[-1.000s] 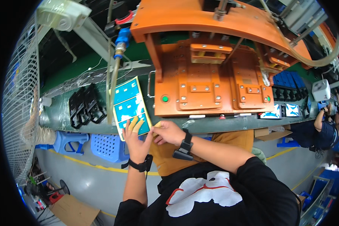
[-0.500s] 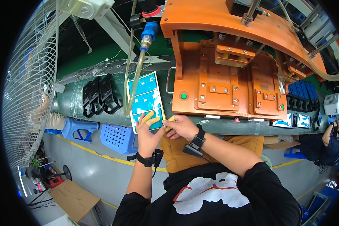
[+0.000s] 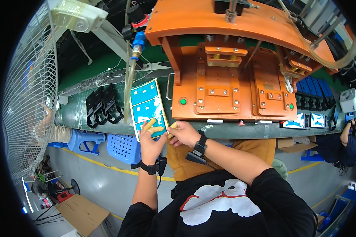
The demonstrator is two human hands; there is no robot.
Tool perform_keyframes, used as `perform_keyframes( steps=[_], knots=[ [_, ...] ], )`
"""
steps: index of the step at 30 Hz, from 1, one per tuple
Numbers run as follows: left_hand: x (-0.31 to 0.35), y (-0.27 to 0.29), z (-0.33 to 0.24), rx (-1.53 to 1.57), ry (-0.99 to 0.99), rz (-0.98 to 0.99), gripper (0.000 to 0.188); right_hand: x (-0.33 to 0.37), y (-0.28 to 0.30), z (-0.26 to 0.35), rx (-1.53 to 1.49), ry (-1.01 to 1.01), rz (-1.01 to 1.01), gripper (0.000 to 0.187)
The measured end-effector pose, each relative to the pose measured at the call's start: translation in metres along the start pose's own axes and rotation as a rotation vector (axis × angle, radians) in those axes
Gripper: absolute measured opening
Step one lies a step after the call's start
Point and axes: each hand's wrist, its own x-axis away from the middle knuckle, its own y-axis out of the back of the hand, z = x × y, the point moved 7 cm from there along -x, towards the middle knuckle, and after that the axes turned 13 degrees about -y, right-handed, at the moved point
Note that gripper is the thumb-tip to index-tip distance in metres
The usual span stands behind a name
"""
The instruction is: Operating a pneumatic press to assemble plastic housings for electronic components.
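Observation:
A sheet of blue film pieces on a pale yellow-edged backing lies at the bench's front edge, left of the orange press. My left hand rests on the sheet's near end, with yellow covers on some fingertips. Its fingers are spread, and its thumb points toward my other hand. At the sheet's near right corner, my right hand is closed in a pinch, also with a yellow fingertip cover. Whatever lies between its fingertips is too small and hidden to make out.
The orange press stands close on the right, its upper plates raised. Black frames lie left of the sheet, past a hanging clear hose. Blue-faced parts sit far right. A fan cage fills the left side.
The whole view has shifted a little, with the press and sheet appearing further left. Both hands stay at the sheet's near end in nearly the same pose.

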Motion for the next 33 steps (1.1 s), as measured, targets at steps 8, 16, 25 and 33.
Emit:
perform_keyframes(
  steps=[8, 16, 25, 33],
  knots=[
    [0.017, 0.083, 0.105, -0.013, 0.101, -0.426, 0.015, -0.003, -0.005, -0.001, 0.020, 0.041, -0.080, 0.031],
    [0.092, 0.226, 0.086, 0.040, 0.198, -0.695, 0.017, 0.004, -0.002, -0.002, -0.018, 0.097, -0.122, 0.033],
    [-0.063, 0.022, -0.139, 0.461, -0.109, 0.267, 0.008, 0.112, 0.063, -0.030, 0.589, 0.451, -0.161, 0.031],
    [-0.209, -0.057, -0.166, 0.269, -0.261, 0.361, 0.023, 0.299, 0.180, -0.016, 0.580, 0.429, 0.045, 0.029]
  ],
)
